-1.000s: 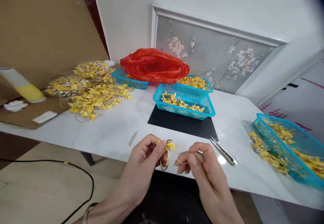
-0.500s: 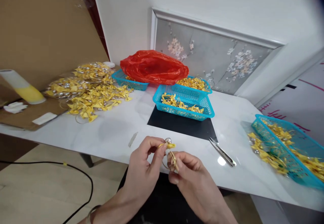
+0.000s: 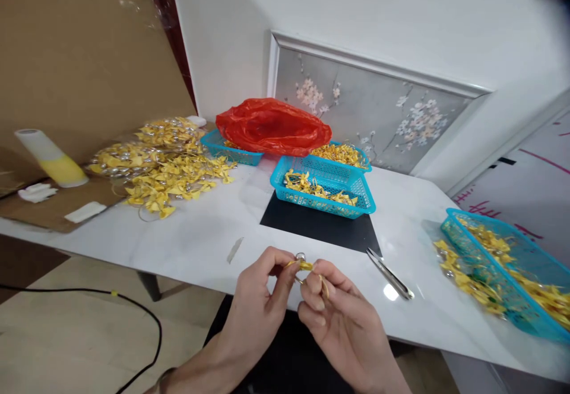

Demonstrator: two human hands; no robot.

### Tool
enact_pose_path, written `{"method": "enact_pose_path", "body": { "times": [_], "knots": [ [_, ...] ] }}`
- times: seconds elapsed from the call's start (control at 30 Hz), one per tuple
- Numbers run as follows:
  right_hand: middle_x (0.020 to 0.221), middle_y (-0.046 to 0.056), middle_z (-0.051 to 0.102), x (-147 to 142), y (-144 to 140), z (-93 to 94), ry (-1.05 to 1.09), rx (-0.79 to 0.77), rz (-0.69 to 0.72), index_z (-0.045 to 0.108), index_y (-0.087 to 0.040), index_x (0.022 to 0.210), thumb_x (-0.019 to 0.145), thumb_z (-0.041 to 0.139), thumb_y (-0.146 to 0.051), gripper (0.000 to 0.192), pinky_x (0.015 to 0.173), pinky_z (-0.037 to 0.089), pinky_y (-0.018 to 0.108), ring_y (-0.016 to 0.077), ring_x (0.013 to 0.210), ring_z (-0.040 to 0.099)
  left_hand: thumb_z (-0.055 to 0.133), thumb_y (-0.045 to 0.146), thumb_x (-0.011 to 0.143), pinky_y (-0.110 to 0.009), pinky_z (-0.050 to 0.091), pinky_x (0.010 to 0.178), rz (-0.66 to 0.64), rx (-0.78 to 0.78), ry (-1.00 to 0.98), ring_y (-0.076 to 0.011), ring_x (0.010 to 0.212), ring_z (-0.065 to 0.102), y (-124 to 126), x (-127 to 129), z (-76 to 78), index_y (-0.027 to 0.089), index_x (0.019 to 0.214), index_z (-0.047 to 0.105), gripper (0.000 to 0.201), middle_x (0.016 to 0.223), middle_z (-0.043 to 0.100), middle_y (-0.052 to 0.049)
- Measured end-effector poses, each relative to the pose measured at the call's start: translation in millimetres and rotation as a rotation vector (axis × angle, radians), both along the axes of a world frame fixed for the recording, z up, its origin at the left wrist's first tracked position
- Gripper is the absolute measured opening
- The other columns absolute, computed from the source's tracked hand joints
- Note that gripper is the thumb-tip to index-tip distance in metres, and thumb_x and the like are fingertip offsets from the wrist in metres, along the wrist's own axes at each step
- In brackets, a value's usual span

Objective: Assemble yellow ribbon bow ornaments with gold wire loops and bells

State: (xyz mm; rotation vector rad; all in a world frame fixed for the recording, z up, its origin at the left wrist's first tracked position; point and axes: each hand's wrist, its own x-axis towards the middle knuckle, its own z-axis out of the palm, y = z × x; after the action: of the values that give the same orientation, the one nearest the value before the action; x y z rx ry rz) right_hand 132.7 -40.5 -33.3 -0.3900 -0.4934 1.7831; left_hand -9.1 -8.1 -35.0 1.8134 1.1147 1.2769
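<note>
Ribbon piece pinched between 2 hands near the edge of the worktop

Nearest, the yellow ribbon is gripped between thumb and forefinger of the left hand, those 2 fingertips closed. The right hand is curled just beside it, with a thin gold cord pinched in its fingers. Whether the cord is knotted cannot be told, as much of it is covered.

By its look, the piece can be judged very light: the ribbon soft and easily creased, the cord thin and springy, the silver bead hard, smooth and probably slippery. A hold is best taken on the ribbon fold just under the bead; the cord should be drawn gently, since the bow could be pulled out of shape.

Farther off, a metal hand tool is laid at the right, near a black sheet. On that sheet a blue basket is partly rested, with similar pieces inside. Behind it, a red bag is seen.
</note>
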Motion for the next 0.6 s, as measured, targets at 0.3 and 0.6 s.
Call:
{"method": "enact_pose_path", "body": {
  "times": [0.3, 0.6],
  "knots": [
    [0.064, -0.003, 0.051, -2.0, -3.2, 2.3, -0.471, 0.178, -0.252, 0.064, -0.02, 0.081, 0.087, 0.071, -0.037, 0.02, 0.059, 0.035, 0.022, 0.009, 0.061, 0.043, 0.054, 0.021, 0.093, -0.023, 0.05, 0.063, 0.013, 0.007, -0.012, -0.0135, 0.067, 0.064, 1.2, 1.9, 4.8, 0.022, 0.081, 0.058, 0.013, 0.075, 0.067, 0.003],
    [0.064, -0.006, 0.049, -5.5, -1.1, 4.6, -0.514, 0.188, -0.286, 0.056, -0.024, 0.089, 0.097, 0.057, -0.039, 0.017, 0.058, 0.035, 0.022, 0.0093, 0.059, 0.04, 0.053, 0.023, 0.094, -0.026, 0.05, 0.063, 0.003, -0.032, -0.019, -0.0151, 0.066, 0.064, 0.0, 2.1, 5.2, 0.021, 0.079, 0.058, 0.016, 0.074, 0.066, 0.001]
  ]
}}
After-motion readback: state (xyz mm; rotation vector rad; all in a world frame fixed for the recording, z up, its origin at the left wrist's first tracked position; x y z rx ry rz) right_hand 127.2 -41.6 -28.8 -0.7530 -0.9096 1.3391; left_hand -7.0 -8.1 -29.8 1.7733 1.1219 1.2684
